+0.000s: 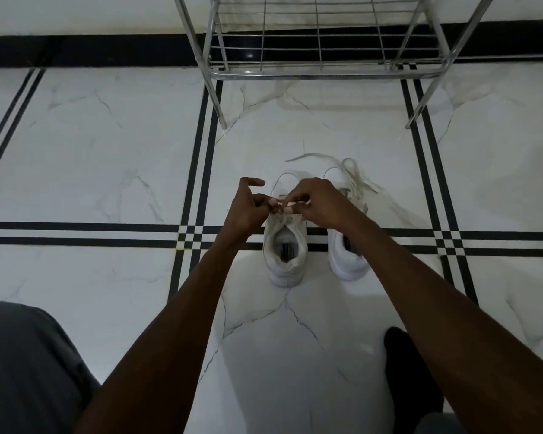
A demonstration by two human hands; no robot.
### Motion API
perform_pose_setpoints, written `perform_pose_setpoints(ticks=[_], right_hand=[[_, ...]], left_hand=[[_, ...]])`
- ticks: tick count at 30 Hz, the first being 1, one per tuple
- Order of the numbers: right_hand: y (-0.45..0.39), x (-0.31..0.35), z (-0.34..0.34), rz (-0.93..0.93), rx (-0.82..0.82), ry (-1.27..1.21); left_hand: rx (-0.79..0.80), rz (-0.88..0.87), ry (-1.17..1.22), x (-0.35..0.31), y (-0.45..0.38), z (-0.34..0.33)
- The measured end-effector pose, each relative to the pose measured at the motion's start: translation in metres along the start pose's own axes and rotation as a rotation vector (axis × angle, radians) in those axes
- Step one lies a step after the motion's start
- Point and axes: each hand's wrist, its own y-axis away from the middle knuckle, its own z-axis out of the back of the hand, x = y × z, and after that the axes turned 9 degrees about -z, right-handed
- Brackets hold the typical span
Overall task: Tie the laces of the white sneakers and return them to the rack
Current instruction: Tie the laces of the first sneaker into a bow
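Closest to me there's a knee in grey fabric (pixel 29 364) at the lower left and a foot in a black sock (pixel 411 371) at the lower right, both on the glossy white marble-look floor with black double stripes (pixel 107 145). Two bare forearms reach forward from there.

A bit further out sits the pair of white low-top sneakers, side by side, heels toward the person, toes toward the rack. The left white sneaker (pixel 284 255) is the one getting worked on: both hands are right above its tongue, nearly touching each other. The left hand (pixel 248 208) has its fingers curled in on the white lace (pixel 290 204), with the index finger poking up loose. The right hand (pixel 318 198) is pinching that same lace between fingertips. Can't really tell what the knot looks like, the fingers cover it.

The right white sneaker (pixel 348 258) sits just beside it, partly under the right forearm, with its loose white laces (pixel 355 177) sprawled across the floor past the toe.

Farthest back is the chrome wire shoe rack (pixel 323 72) against the wall with the black skirting, well apart from the shoes. Its bottom shelf has nothing on it.
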Motion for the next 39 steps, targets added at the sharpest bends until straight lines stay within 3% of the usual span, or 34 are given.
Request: perform_pose_setpoints(ticks=[7,11,15,20,24,36,39], right_hand=[[0.0,0.004,-0.017,-0.009,-0.309,0.044],[-0.001,0.007,-0.022,-0.115,-0.338,-0.215],[-0.001,0.003,-0.014,-0.153,-0.316,-0.298],[0.008,-0.024,0.001,-0.299,-0.329,-0.1],[0.019,-0.04,0.01,-0.417,-0.32,0.115],[0.022,-0.036,-0.003,-0.416,-0.372,0.303],[0.02,-0.037,-0.008,-0.339,-0.394,0.328]], left_hand=[[0.036,-0.042,0.036,0.004,0.0,0.002],[0.124,-0.143,-0.048,0.002,0.0,-0.002],[-0.001,-0.189,-0.213,0.003,-0.003,-0.002],[-0.162,-0.14,-0.372,0.007,0.001,0.014],[-0.172,-0.09,-0.447,0.02,0.017,0.034],[-0.283,0.008,-0.468,0.03,0.034,0.029],[-0.272,0.003,-0.427,0.03,0.036,0.029]])
